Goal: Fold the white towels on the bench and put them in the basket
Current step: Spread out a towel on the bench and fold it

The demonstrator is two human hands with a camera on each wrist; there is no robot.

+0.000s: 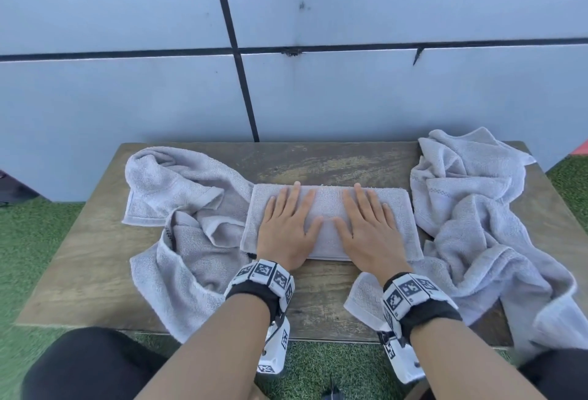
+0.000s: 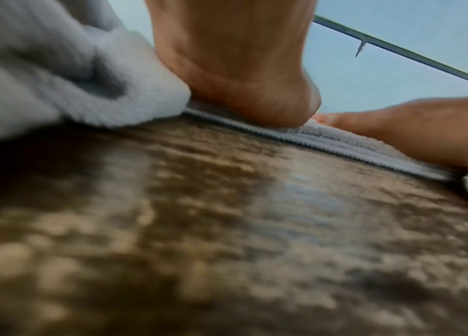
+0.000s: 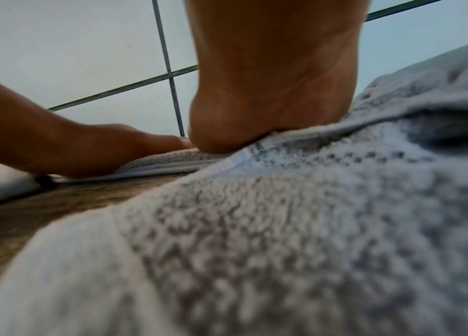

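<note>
A folded white towel (image 1: 327, 205) lies flat in the middle of the wooden bench (image 1: 318, 157). My left hand (image 1: 288, 224) and right hand (image 1: 367, 224) press on it side by side, palms down, fingers straight and spread. In the left wrist view the heel of my left hand (image 2: 244, 91) sits on the folded towel's near edge (image 2: 327, 138). The right wrist view has my right hand's heel (image 3: 255, 109) on that towel (image 3: 169, 159). Crumpled white towels lie on the left (image 1: 178, 208) and right (image 1: 471, 208). No basket is in view.
The right heap trails over the bench's front edge (image 1: 547, 313), and a towel corner (image 1: 362, 297) lies under my right wrist. A tiled wall (image 1: 286, 49) stands behind the bench. Green artificial grass (image 1: 25, 234) surrounds it. My knees are at the bottom corners.
</note>
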